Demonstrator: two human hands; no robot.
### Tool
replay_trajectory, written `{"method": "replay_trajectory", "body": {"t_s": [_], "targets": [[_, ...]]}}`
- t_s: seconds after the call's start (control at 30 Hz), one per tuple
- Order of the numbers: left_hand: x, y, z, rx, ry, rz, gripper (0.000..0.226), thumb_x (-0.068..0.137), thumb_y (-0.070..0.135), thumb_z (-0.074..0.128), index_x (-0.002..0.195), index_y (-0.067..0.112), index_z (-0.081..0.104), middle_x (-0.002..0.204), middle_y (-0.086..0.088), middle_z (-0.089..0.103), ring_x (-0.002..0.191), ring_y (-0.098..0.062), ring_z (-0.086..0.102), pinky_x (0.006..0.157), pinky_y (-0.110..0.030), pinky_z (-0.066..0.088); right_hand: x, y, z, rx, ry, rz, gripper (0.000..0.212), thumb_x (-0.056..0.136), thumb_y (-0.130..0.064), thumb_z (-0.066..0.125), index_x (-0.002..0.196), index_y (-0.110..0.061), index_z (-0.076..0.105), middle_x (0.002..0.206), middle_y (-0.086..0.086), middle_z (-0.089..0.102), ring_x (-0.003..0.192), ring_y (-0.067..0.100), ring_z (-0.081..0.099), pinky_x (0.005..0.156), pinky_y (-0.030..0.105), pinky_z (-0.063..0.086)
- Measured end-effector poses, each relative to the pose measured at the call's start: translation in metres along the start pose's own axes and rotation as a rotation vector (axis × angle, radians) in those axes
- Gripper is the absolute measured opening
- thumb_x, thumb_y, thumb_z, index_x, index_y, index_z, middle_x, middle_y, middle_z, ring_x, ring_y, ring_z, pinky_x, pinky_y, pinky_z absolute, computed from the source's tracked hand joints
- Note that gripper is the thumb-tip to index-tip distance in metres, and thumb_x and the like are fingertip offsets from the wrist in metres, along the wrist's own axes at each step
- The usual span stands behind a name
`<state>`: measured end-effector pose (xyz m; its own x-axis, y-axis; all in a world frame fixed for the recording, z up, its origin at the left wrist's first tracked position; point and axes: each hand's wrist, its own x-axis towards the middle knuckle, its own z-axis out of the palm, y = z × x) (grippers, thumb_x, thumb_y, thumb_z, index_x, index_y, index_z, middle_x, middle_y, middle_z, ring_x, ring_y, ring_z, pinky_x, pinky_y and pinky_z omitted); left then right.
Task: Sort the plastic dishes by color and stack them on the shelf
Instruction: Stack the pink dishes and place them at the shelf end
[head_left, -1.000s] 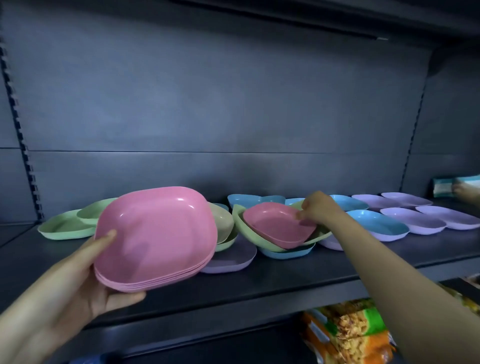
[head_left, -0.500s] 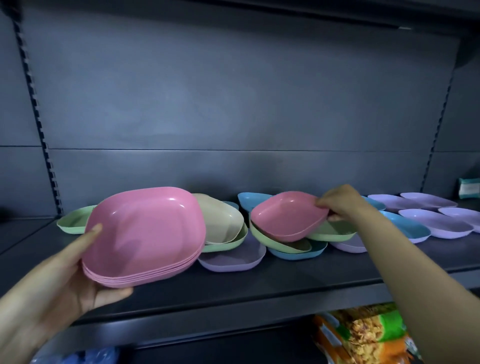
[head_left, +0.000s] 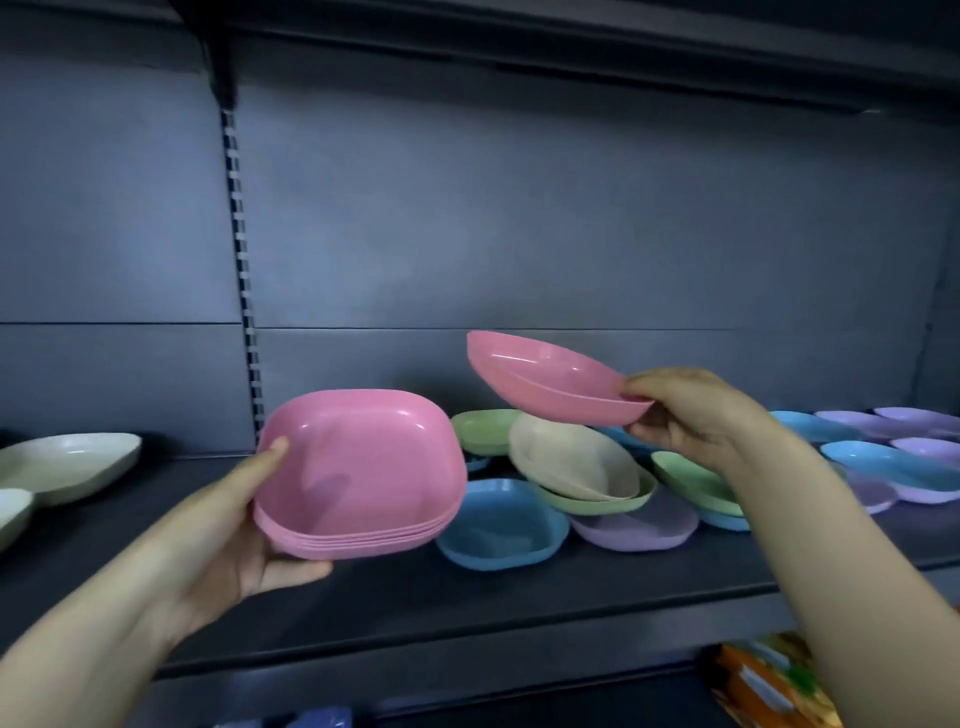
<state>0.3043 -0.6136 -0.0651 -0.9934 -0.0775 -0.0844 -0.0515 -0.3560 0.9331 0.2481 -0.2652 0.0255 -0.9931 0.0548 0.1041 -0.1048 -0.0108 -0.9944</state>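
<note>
Above the dark shelf (head_left: 395, 603), the left hand (head_left: 223, 530) grips a stack of pink dishes (head_left: 358, 473) from below, while the right hand (head_left: 691, 415) pinches a single pink dish (head_left: 545, 384) by its right rim, tilted, over mixed dishes lying further right.

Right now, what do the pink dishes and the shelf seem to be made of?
Pink stack in the left hand and pink dish in the right hand: likely plastic, smooth and semi-glossy, with thin even rims and soft streak highlights in the wells. Shelf: probably painted metal, dark and matte, flat with no glare; a slotted upright stands behind it.
</note>
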Motion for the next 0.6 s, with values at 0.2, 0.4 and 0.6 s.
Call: {"method": "replay_trajectory", "body": {"t_s": [0.2,0.4,0.6], "targets": [[-0.034,0.026,-0.046,0.181,-0.009,-0.014,0.058,0.080,0.057,0.046,0.125,0.021,0.054,0.109,-0.007,0.069,0.079,-0.023,0.069,0.051,-0.034,0.058,-0.039,0.028,0.137,0.040,-0.144,0.035,0.013,0.091,0.000,0.050,0.088,-0.005,0.061,0.066,0.009,0.056,0.040,0.009,0.057,0.037,0.016,0.046],[-0.051,0.033,-0.078,0.126,0.061,-0.036,0.059,0.081,0.058,0.044,0.125,0.021,0.054,0.106,-0.008,0.066,0.085,-0.026,0.063,0.052,-0.034,0.058,-0.070,0.055,0.221,-0.171,-0.132,-0.087,0.016,0.090,-0.007,0.052,0.079,-0.011,0.063,0.056,0.002,0.060,0.043,0.012,0.056,0.046,0.024,0.053],[-0.065,0.025,-0.088,0.095,0.077,-0.024,0.066,0.073,0.059,0.048,0.127,0.022,0.051,0.116,-0.010,0.062,0.094,-0.027,0.056,0.051,-0.034,0.057,-0.089,0.073,0.240,-0.622,-0.099,-0.280,0.036,0.092,-0.026,0.044,0.085,0.002,0.065,0.066,0.019,0.056,0.058,0.022,0.049,0.066,0.042,0.053]]}}
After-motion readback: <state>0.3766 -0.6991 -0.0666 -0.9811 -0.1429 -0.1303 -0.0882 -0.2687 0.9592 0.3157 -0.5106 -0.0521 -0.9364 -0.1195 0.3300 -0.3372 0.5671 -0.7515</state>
